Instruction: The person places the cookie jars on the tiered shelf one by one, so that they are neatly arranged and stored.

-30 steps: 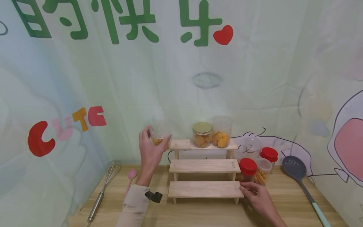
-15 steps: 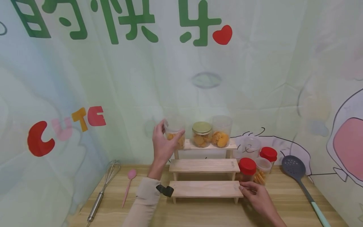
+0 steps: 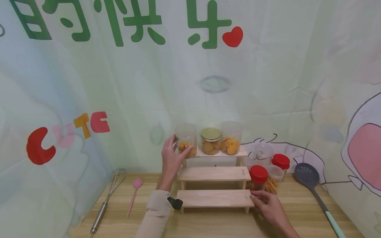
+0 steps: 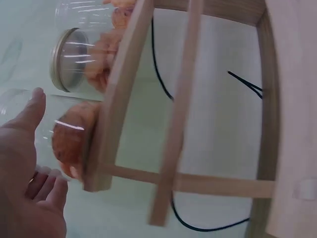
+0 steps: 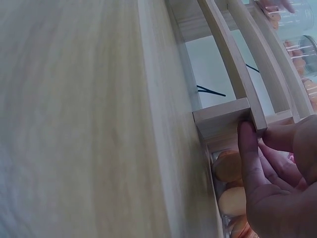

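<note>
A clear jar of cookies [image 3: 187, 145] is at the left end of the top step of a three-tier wooden display rack [image 3: 214, 173]. My left hand [image 3: 174, 157] holds it low down, the thumb across its front and the fingers at its left side. In the left wrist view the jar's base meets the plank, with the thumb [image 4: 27, 116] on one side. My right hand [image 3: 269, 206] pinches the right end of the lowest step; in the right wrist view the thumb and a fingertip close on that plank's corner [image 5: 255, 116].
Beside the held jar stand a gold-lidded cookie jar [image 3: 211, 142] and a taller cookie jar [image 3: 230, 140]. Right of the rack are red-lidded jars [image 3: 258, 175] and clear ones. A slotted spatula [image 3: 308, 175] lies at right; a whisk [image 3: 108, 198] and pink spoon [image 3: 135, 191] lie at left.
My left hand has brought the jar rightward from beside the rack onto the top step. Since half a second ago that hand sits lower on the jar. The right hand stays put.
</note>
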A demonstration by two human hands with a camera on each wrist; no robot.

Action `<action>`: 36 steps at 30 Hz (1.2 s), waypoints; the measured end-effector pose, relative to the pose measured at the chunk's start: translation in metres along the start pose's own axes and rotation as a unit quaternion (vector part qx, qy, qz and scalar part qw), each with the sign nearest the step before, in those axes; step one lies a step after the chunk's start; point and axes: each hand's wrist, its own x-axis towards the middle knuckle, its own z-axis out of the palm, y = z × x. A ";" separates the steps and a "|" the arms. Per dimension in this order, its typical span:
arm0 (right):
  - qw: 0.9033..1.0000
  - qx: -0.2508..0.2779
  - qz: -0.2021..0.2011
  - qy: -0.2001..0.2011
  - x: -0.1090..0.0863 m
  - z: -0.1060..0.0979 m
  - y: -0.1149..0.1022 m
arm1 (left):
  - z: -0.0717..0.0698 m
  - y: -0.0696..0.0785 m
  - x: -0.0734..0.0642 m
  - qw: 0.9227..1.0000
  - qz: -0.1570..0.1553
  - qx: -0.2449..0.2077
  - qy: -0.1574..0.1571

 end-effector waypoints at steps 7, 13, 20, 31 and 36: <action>1.000 -0.002 -0.005 0.000 0.000 -0.001 0.001 | 0.006 -0.018 -0.011 0.999 0.007 0.046 -0.023; 1.000 -0.006 0.006 -0.005 0.000 -0.003 0.002 | 0.017 -0.018 -0.009 0.996 0.014 0.079 -0.039; 1.000 -0.001 0.003 -0.007 0.002 0.000 0.002 | 0.020 -0.022 -0.009 0.991 0.023 0.131 -0.032; 1.000 -0.001 -0.006 -0.005 0.002 -0.001 0.004 | 0.019 -0.024 -0.010 0.991 0.026 0.130 -0.034; 1.000 0.004 -0.009 -0.004 0.002 0.000 0.005 | 0.012 -0.028 -0.014 0.994 0.026 0.092 -0.046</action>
